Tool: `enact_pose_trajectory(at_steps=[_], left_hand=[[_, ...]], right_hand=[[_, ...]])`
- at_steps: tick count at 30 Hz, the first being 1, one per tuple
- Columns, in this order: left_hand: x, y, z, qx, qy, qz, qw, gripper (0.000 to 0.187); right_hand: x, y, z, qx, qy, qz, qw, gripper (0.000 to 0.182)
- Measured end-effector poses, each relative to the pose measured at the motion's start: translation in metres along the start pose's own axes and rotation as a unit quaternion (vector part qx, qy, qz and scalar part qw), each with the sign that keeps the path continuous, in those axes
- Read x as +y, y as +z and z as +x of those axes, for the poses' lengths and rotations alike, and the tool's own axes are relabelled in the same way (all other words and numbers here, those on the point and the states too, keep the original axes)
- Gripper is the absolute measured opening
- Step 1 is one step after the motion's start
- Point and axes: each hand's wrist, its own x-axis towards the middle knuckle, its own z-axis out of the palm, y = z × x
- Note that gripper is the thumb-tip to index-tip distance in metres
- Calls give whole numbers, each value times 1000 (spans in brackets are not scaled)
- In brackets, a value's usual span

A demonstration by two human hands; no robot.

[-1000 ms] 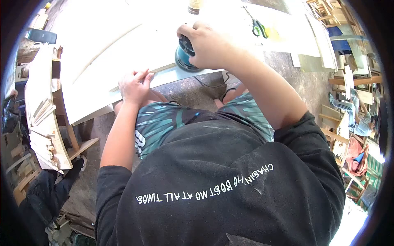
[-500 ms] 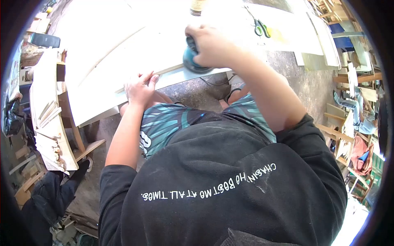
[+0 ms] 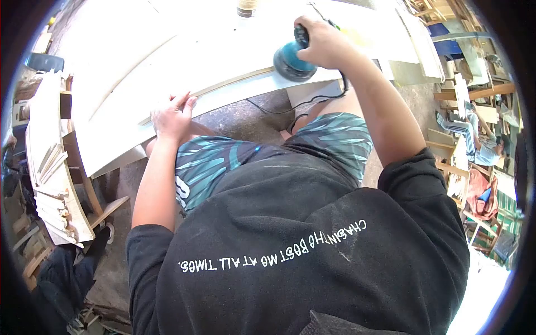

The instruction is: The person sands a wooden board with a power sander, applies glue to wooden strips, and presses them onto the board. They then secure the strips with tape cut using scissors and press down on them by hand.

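A blue-and-black power sander (image 3: pixel 294 60) rests near the front edge of the bright white table (image 3: pixel 123 134), at the right end of a long thin wooden strip (image 3: pixel 226 81). My right hand (image 3: pixel 324 42) is wrapped round its top. Its black cord hangs in loops below the edge. On the left, my left hand (image 3: pixel 172 116) presses the strip's other end at the table edge, thumb on top and fingers round it; part of the grip is hidden.
A can or roll (image 3: pixel 246 8) stands at the table's far side. At left is a bench (image 3: pixel 47 123) with thin wood offcuts (image 3: pixel 53 206); a person in dark clothes (image 3: pixel 64 279) is beside it. Another person (image 3: pixel 483 151) sits at far right among wood pieces.
My right hand and the sander have moved right along the strip, and more of the cord shows. The whole view has shifted, with the bench and shirt now further left.
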Motion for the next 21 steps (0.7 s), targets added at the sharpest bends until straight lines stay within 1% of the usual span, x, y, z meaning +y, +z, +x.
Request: enact_pose_trajectory(at_steps=[2, 4, 5, 8, 10, 11, 14, 17, 20, 21], left_hand=[[1, -2, 2, -14, -5, 11, 1000, 27], [-1, -2, 3, 3, 40, 21, 999, 30], [-3, -3, 4, 13, 62, 27, 998, 32], [-17, -4, 11, -83, 57, -5, 995, 36], [-17, -10, 6, -103, 69, 3, 992, 39], [-17, -13, 5, -113, 75, 9, 991, 41], [-15, -9, -5, -65, 89, 52, 992, 41], [-10, -11, -4, -44, 113, 104, 987, 40], [-7, -11, -6, -64, 62, 49, 995, 39], [-6, -11, -7, -66, 57, 50, 995, 38]], right_hand=[[19, -12, -11, 11, 18, -44, 999, 60], [29, -11, -20, 22, 26, -74, 997, 60], [31, -11, -23, 33, 17, -59, 998, 60], [24, -14, -39, 64, -17, -29, 997, 60], [14, -8, -40, 89, -53, -30, 994, 61], [8, -7, -39, 80, -49, -16, 995, 61], [-5, 0, -28, 41, -43, 15, 998, 62], [-14, 6, -17, 28, -74, 0, 997, 63], [-23, 7, -9, -15, -70, 11, 997, 65], [-26, 7, -8, -27, -67, 13, 997, 65]])
